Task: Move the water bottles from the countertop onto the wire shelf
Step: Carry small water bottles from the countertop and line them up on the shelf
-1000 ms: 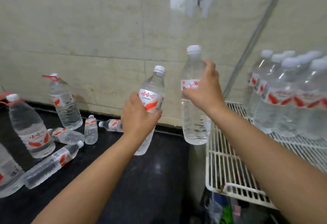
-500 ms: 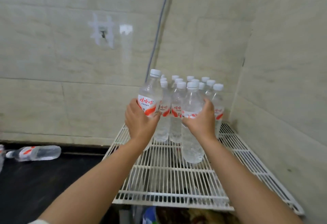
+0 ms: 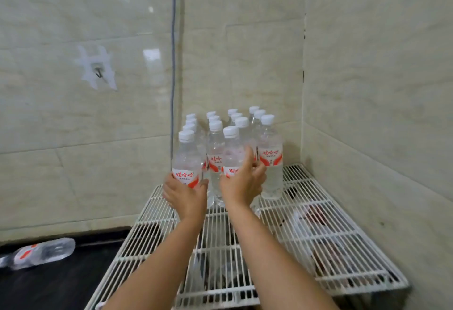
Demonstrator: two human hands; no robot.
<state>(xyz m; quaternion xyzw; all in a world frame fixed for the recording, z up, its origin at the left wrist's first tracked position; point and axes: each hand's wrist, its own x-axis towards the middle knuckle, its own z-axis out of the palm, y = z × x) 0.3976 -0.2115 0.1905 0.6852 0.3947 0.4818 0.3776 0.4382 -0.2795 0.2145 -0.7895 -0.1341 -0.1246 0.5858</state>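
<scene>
Bottles: your left hand wraps its fingers round the left bottle at the label band, upright at the front-left corner of the bottle cluster on the wire shelf. Your right hand grips the right bottle just beside it, thumb and fingers curled. Low grips likely steady the bases onto the wires. Clear ribbed plastic, white screw caps, red-and-white labels; white-coated grid shelf. One bottle lies flat on the dark countertop, well left of the cluster.

both arms outstretched, left hand gripping, right hand gripping
</scene>
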